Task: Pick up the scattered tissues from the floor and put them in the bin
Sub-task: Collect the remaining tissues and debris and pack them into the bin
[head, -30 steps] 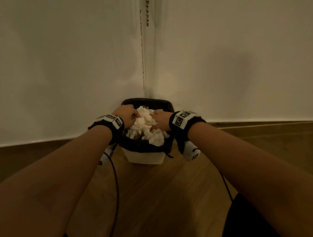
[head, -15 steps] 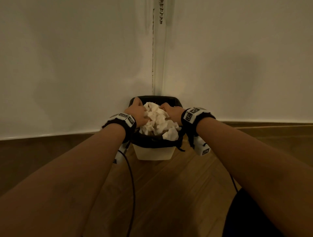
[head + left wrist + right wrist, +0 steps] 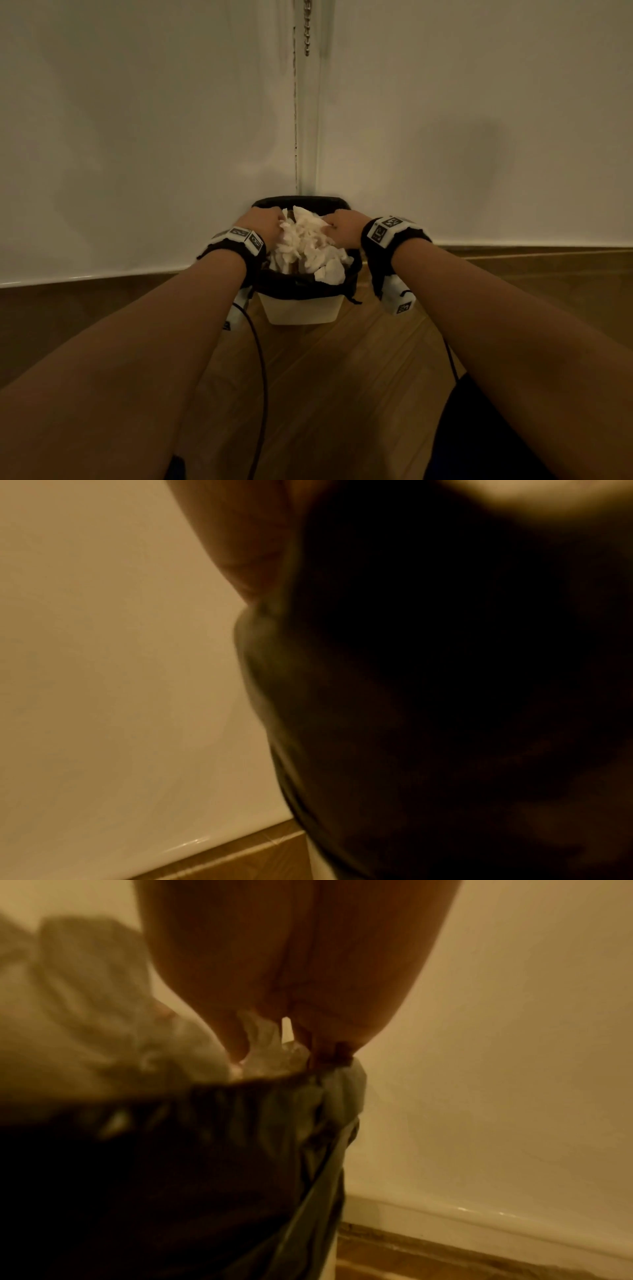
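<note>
A small white bin [image 3: 301,310] with a black liner [image 3: 298,286] stands on the floor in the wall corner. A heap of crumpled white tissues [image 3: 305,245] rises above its rim. My left hand [image 3: 263,222] grips the heap's left side with curled fingers, and my right hand [image 3: 342,224] grips its right side. In the right wrist view the right hand [image 3: 267,1045] pinches a piece of tissue just above the liner [image 3: 205,1150], with the blurred tissues [image 3: 103,1015] to the left. The left wrist view is mostly filled by the dark liner [image 3: 428,696], and my left hand's fingers [image 3: 246,547] barely show.
Two white walls [image 3: 137,137] meet right behind the bin, and a bead chain [image 3: 307,27] hangs in the corner. Wooden floor [image 3: 329,383] stretches from me to the bin. Black cables [image 3: 261,359] trail from both wristbands.
Both hands have shifted toward the far side of the bin with the tissue heap held between them. The heap now stands taller above the rim.
</note>
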